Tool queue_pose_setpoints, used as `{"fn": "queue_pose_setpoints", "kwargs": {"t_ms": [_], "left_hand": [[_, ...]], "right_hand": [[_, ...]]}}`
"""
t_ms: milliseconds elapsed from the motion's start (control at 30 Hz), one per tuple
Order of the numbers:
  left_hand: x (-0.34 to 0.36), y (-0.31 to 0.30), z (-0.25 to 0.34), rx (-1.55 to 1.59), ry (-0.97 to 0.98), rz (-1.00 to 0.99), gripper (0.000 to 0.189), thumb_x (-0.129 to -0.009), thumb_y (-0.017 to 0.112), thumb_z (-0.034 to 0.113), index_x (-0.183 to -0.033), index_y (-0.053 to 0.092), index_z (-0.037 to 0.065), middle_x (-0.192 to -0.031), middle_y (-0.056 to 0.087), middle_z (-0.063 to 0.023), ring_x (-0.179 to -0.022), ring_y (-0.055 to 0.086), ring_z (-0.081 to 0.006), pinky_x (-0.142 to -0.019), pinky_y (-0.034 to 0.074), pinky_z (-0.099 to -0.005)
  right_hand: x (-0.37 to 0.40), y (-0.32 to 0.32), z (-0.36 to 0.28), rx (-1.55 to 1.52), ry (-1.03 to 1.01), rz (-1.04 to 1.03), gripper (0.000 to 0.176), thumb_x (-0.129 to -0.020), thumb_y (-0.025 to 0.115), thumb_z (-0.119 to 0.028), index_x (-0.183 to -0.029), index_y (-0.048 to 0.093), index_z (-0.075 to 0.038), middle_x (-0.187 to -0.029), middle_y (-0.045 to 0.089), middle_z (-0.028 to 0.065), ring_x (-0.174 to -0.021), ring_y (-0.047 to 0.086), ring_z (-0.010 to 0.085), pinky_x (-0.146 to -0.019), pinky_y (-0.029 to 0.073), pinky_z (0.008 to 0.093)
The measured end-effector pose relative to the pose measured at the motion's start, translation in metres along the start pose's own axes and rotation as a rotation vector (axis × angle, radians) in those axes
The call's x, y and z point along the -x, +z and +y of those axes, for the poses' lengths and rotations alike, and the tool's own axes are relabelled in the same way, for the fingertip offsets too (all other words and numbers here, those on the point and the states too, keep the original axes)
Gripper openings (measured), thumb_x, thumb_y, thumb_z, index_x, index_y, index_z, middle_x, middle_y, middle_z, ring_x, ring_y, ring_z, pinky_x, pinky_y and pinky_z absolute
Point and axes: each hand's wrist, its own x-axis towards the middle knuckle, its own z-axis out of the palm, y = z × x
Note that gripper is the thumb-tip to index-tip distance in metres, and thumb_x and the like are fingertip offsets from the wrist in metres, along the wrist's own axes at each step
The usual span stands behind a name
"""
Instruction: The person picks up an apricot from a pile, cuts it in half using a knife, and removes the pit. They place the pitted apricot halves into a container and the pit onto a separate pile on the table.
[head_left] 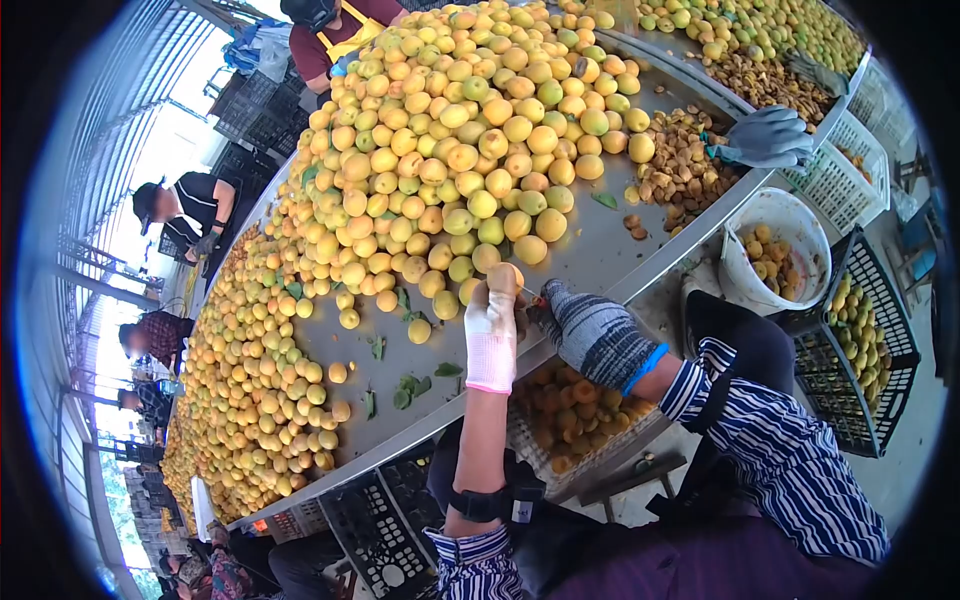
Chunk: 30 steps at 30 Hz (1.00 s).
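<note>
My left hand (492, 330), in a white glove with a pink cuff, pinches an orange-yellow apricot (517, 277) over the near edge of the metal table. Close to its right side is my right hand (602, 338), in a dark grey knitted glove with a blue cuff. Its fingers are curled closed toward the apricot, and what they hold is too small to make out. Just beyond both hands rises a big heap of yellow and greenish apricots (430, 170). Below the hands, under the table edge, a light crate holds darker orange apricot pieces (582, 415).
Brown pits or fruit pieces (685, 165) and a grey glove (765, 138) lie to the right. Loose leaves (410, 388) dot the metal table (590, 255). At right stand a white bucket (740, 275) and a black crate (835, 405) of green fruit. Co-workers (200, 210) line the far side.
</note>
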Motion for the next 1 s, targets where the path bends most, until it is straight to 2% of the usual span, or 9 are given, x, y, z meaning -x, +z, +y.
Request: {"fn": "queue_pose_setpoints", "kwargs": {"t_ms": [300,400,467,500,733,767,800,867,1000], "left_hand": [[0.003,-0.002,0.006,0.237,-0.325,-0.100,0.058,-0.083,0.046,0.067,-0.085,0.056,0.010,-0.064,0.049,0.0028,-0.044,0.035,-0.0055,-0.041,0.029,-0.0198],[-0.001,0.001,-0.001,0.256,-0.211,-0.044,0.055,-0.084,0.048,0.063,-0.084,0.055,0.009,-0.063,0.048,0.0024,-0.045,0.036,-0.0062,-0.041,0.028,-0.0201],[-0.017,-0.004,-0.017,-0.378,0.375,0.148,0.048,-0.088,0.055,0.049,-0.094,0.056,0.001,-0.082,0.058,-0.0122,-0.072,0.058,-0.0241,-0.066,0.048,-0.0341],[-0.014,-0.001,-0.017,-0.398,0.403,0.168,0.043,-0.087,0.060,0.040,-0.099,0.053,-0.001,-0.084,0.057,-0.0175,-0.078,0.056,-0.0309,-0.073,0.047,-0.0367],[-0.001,0.013,0.000,-0.378,0.693,0.164,0.041,-0.080,0.069,0.029,-0.103,0.052,0.000,-0.089,0.056,-0.0138,-0.077,0.056,-0.0270,-0.074,0.047,-0.0342],[-0.007,0.011,-0.005,-0.357,0.699,0.144,0.040,-0.080,0.071,0.023,-0.107,0.052,0.000,-0.090,0.057,-0.0083,-0.077,0.055,-0.0193,-0.070,0.046,-0.0300],[-0.003,0.013,-0.002,-0.353,0.701,0.149,0.040,-0.080,0.071,0.023,-0.107,0.052,0.000,-0.090,0.057,-0.0083,-0.077,0.055,-0.0193,-0.070,0.046,-0.0300],[0.009,0.018,0.007,0.093,0.348,-0.035,0.038,-0.084,0.067,0.027,-0.109,0.053,0.001,-0.085,0.057,-0.0021,-0.069,0.051,-0.0122,-0.060,0.042,-0.0262],[0.009,0.017,0.002,0.445,0.168,-0.140,0.041,-0.085,0.066,0.029,-0.113,0.053,0.003,-0.086,0.058,-0.0005,-0.067,0.051,-0.0104,-0.057,0.038,-0.0244]], "right_hand": [[-0.003,0.004,-0.008,-0.016,0.059,-0.034,0.028,-0.090,0.048,-0.028,-0.099,0.049,-0.002,-0.079,0.063,0.0202,-0.076,0.062,0.0369,-0.067,0.049,0.0465],[-0.003,0.008,-0.001,-0.051,0.004,0.019,0.028,-0.090,0.047,-0.029,-0.098,0.050,-0.002,-0.080,0.063,0.0203,-0.077,0.062,0.0370,-0.068,0.049,0.0466],[-0.004,0.015,0.008,-0.063,-0.013,0.075,0.028,-0.091,0.046,-0.030,-0.096,0.050,-0.002,-0.079,0.063,0.0205,-0.076,0.062,0.0366,-0.067,0.049,0.0461],[-0.005,0.015,0.010,-0.074,-0.028,0.114,0.024,-0.090,0.049,-0.026,-0.095,0.051,-0.003,-0.074,0.061,0.0194,-0.071,0.061,0.0366,-0.062,0.049,0.0450],[0.001,-0.001,0.018,-0.118,-0.095,0.183,0.021,-0.086,0.056,-0.022,-0.095,0.051,-0.004,-0.070,0.060,0.0177,-0.066,0.060,0.0364,-0.057,0.048,0.0434],[0.002,-0.005,0.017,-0.111,-0.078,0.184,0.021,-0.084,0.058,-0.021,-0.095,0.050,-0.005,-0.071,0.060,0.0174,-0.066,0.061,0.0363,-0.057,0.049,0.0432],[0.004,-0.007,0.016,-0.107,-0.083,0.183,0.021,-0.084,0.058,-0.021,-0.095,0.050,-0.005,-0.071,0.060,0.0174,-0.066,0.061,0.0363,-0.057,0.049,0.0432],[0.006,-0.011,0.017,-0.054,-0.136,0.241,0.021,-0.082,0.059,-0.020,-0.095,0.049,-0.005,-0.071,0.059,0.0170,-0.066,0.060,0.0364,-0.057,0.049,0.0433],[0.006,-0.009,0.019,-0.041,-0.167,0.287,0.022,-0.081,0.060,-0.018,-0.095,0.048,-0.007,-0.070,0.059,0.0162,-0.067,0.061,0.0365,-0.057,0.049,0.0436]]}}
